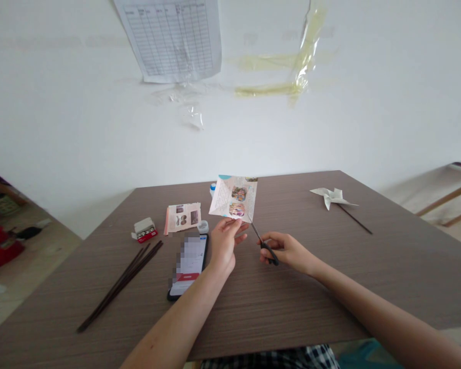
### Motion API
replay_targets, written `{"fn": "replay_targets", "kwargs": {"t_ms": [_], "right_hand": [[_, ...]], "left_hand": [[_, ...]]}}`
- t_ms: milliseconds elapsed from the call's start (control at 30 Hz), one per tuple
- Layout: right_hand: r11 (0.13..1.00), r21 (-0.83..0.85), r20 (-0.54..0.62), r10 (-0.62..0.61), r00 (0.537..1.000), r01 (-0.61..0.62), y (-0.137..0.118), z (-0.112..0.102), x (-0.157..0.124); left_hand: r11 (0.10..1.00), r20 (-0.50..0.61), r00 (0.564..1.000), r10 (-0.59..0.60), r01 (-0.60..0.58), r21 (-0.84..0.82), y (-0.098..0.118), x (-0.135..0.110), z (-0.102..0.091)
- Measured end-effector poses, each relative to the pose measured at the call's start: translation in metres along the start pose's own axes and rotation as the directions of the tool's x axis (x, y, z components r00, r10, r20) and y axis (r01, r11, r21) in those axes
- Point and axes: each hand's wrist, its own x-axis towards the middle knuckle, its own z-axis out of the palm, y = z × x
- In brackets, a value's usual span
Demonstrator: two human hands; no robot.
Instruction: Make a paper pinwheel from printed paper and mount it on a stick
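Observation:
A square of printed paper (226, 200) with small pictures and text is held up above the table by my left hand (225, 243), its fingers closed on the lower edge. In my right hand (284, 251) is a pair of scissors (269, 253) with black handles, fingers in the loops. The blades reach up to the paper's lower right corner; whether they are cutting into it I cannot tell. Behind the paper's left edge a small bottle with a blue cap (212, 188) is partly hidden.
Left of my hands lie a phone (188, 266), printed paper pieces (182, 217), a small round container (203, 227), a red-and-white box (145, 230) and several dark sticks (123, 284). A paper pinwheel (332, 197) on a stick lies at right. The wall (169, 148) stands behind the table (311, 312).

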Motion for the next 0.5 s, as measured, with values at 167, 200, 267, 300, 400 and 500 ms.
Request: {"fn": "replay_targets", "kwargs": {"t_ms": [167,200,267,300,400,500], "right_hand": [[1.0,-0.009,0.004,-0.001,1.0,0.001,0.0037,-0.0016,0.0012],[1.0,-0.01,0.003,-0.001,1.0,0.001,0.0043,-0.0018,0.0013],[1.0,-0.011,0.0,-0.002,1.0,0.002,0.0054,-0.0021,0.0016],[1.0,-0.012,0.001,-0.002,1.0,0.002,0.0058,-0.0022,0.0018],[1.0,-0.015,0.006,-0.002,1.0,0.002,0.0067,-0.0025,0.0018],[1.0,-0.021,0.003,0.003,1.0,-0.003,0.0072,-0.0027,0.0015]], "left_hand": [[1.0,-0.016,1.0,-0.003,0.003,-0.002,0.0005,0.0,0.0011],[1.0,-0.019,1.0,-0.003,0.003,-0.004,0.0005,-0.0001,0.0015],[1.0,-0.019,1.0,0.0,0.0,-0.011,0.0005,-0.0006,0.0022],[1.0,-0.017,1.0,0.003,-0.003,-0.018,0.0006,-0.0009,0.0024],[0.999,-0.012,1.0,0.007,-0.008,-0.037,0.001,-0.0016,0.0025],[1.0,-0.008,1.0,0.008,-0.009,-0.03,0.001,-0.0016,0.0018]]}}
